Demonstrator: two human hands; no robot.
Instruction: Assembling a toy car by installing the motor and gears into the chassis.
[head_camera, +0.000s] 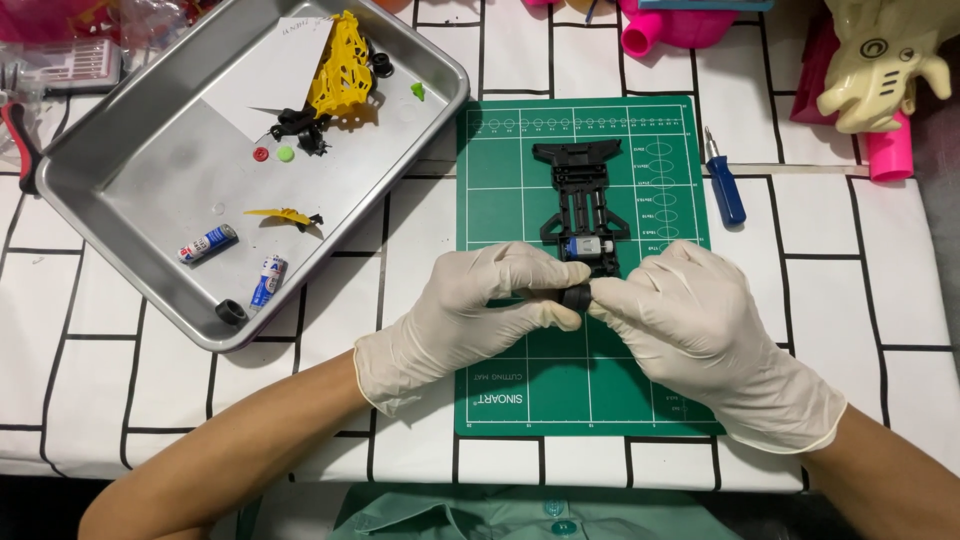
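Two gloved hands meet over a green mat (500, 400) on the gridded cloth (860, 260). Metal tray (110, 190), left: yellow shell (342, 68), two batteries (208, 243), loose tyre (231, 312), kept from rolling. Black chassis (578, 190) lies flat on mat, motor end nearest. Screwdriver (724, 180) beside mat. Left hand (480, 300) and right hand (690, 320), fingertips pinched together on a small black wheel (576, 297) at chassis end.

Hidden and cut-off parts

The small black wheel (576, 297) is mostly covered by the gloved fingers (545, 316) pinching it, and both hands hide the near end of the black chassis (582, 205). The pink toy (672, 24), cream toy (885, 60) and red-handled pliers (20, 140) run off the frame's edges. The mat's print is too small to tell.
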